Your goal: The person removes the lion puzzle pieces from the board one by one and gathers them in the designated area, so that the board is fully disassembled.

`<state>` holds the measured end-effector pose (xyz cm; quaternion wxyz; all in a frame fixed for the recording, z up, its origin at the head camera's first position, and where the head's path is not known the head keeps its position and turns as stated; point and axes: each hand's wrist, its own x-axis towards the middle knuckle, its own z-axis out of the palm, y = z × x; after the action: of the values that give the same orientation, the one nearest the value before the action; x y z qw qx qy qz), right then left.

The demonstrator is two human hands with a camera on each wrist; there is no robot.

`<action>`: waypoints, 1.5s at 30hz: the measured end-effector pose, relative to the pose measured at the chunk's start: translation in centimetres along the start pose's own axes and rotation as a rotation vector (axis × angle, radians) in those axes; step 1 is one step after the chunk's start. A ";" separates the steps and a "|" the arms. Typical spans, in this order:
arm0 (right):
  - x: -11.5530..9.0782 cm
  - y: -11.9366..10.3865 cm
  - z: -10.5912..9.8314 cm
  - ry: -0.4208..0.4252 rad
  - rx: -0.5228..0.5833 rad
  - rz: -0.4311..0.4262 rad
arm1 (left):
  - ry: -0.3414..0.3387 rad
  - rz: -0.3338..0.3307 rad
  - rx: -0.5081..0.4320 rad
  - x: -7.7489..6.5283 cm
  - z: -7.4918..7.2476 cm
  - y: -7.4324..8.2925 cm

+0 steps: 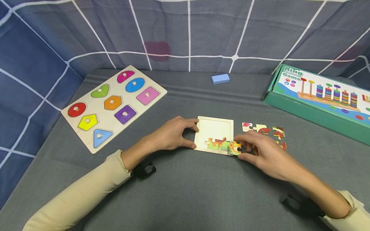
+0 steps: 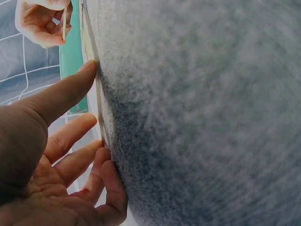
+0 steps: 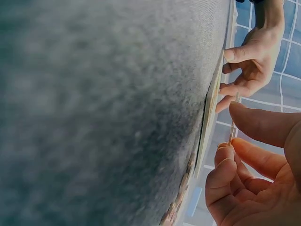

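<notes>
Your right hand (image 1: 267,155) pinches a puzzle piece (image 1: 235,148) between thumb and fingertips, the piece left of the palm, raised over the puzzle board's (image 1: 212,128) lower right edge. Your left hand (image 1: 171,134), fingers unclenched, touches the board's left edge. Fitted section (image 1: 217,144) along the board's lower side; loose pieces (image 1: 262,129) just beyond your right fingers.

Grey cloth (image 1: 179,192) under puzzles (image 1: 214,128), box (image 1: 318,110)
</notes>
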<state>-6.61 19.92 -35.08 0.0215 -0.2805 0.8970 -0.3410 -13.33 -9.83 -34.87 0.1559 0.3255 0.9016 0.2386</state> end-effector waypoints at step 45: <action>-3.6 1.8 -0.9 -0.020 -0.110 0.104 | -0.008 -0.009 -0.006 0.1 0.0 0.0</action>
<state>-4.67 23.40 -36.07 0.0327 -0.2377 0.9274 -0.2869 -13.38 -9.81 -34.94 0.1616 0.3222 0.9016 0.2391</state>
